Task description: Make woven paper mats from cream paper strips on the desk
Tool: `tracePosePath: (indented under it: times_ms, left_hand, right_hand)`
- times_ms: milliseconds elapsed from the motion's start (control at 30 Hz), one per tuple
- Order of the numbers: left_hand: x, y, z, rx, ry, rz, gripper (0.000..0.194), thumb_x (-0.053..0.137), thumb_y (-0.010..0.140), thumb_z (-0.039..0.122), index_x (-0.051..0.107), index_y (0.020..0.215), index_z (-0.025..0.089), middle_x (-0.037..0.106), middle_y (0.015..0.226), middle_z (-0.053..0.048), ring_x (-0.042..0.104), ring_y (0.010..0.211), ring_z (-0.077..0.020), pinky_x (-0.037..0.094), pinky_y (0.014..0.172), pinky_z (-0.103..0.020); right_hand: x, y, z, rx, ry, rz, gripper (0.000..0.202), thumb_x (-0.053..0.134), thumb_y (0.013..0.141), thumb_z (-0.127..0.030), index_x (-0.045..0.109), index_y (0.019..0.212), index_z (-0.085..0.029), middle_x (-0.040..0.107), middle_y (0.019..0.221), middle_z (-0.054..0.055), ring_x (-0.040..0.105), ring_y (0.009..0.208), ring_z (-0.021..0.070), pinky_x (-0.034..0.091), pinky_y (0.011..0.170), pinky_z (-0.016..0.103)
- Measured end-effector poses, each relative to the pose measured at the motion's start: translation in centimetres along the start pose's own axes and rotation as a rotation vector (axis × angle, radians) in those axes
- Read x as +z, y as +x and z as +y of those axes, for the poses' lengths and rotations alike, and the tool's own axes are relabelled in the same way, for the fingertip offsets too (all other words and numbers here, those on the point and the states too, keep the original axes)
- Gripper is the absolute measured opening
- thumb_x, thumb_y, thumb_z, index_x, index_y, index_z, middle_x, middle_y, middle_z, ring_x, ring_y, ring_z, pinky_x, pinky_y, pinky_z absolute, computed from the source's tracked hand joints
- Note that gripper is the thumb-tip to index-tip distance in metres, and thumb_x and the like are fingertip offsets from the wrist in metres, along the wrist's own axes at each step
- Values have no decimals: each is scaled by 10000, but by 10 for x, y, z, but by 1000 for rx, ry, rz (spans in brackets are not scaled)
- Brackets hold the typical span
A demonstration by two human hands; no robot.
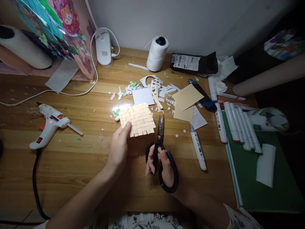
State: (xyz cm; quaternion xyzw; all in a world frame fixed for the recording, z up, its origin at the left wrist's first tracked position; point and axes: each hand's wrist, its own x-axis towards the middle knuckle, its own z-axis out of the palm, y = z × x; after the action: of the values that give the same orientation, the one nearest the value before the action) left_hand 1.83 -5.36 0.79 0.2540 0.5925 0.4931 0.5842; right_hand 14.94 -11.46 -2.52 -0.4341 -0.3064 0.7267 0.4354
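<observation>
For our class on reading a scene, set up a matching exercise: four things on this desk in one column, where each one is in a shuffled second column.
1. scissors
2. woven paper mat
3. glue gun
4. spool of string

a. far edge, by the wall
b. in the right hand
c. lying on the left side of the desk
d. held at its edge by the left hand

Pairs: 1-b, 2-d, 3-c, 4-a

Woven paper mat point(137, 120) lay mid-table; glue gun point(49, 124) far left of it, markers point(240, 125) right, thread spool point(157, 53) behind.
</observation>
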Motion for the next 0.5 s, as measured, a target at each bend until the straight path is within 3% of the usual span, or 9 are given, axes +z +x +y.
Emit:
tracePosePath:
  times_ms: [100, 267, 367, 500]
  left_hand:
    - [0, -2, 0, -58, -18, -147, 333, 614, 804, 382, 659, 1024, 135, 708, 992, -95, 644, 932, -230, 497, 775, -299]
    - [2, -3, 2, -108, 35, -213, 299, 717, 706, 329, 669, 928, 134, 702, 999, -114, 655, 854, -211, 509, 738, -295]
    - [2, -3, 0, -158, 46, -282, 310, 726, 696, 318, 665, 941, 137, 703, 977, -110, 655, 828, -200, 512, 731, -296]
    - [4, -6, -1, -168, 83, -353, 238, 716, 708, 318, 658, 863, 147, 698, 842, -74, 633, 738, -170, 498, 675, -272]
  right_hand:
    - [-2, 6, -7, -30, -24, 87, 466, 378, 852, -645, 494, 827, -194, 406, 467, -81, 475, 403, 106, 459, 464, 250]
    - [-7, 15, -23, -129, -287, 289, 331, 513, 861, -481, 466, 678, -209, 426, 423, -75, 507, 381, 118, 419, 439, 263]
    - [-10, 19, -31, -230, -347, 413, 263, 552, 831, -445, 488, 731, -211, 452, 426, -79, 478, 349, 114, 368, 383, 258]
    - [-14, 22, -40, -308, -317, 476, 209, 588, 800, -390, 492, 789, -205, 426, 423, -102, 451, 322, 97, 354, 357, 238]
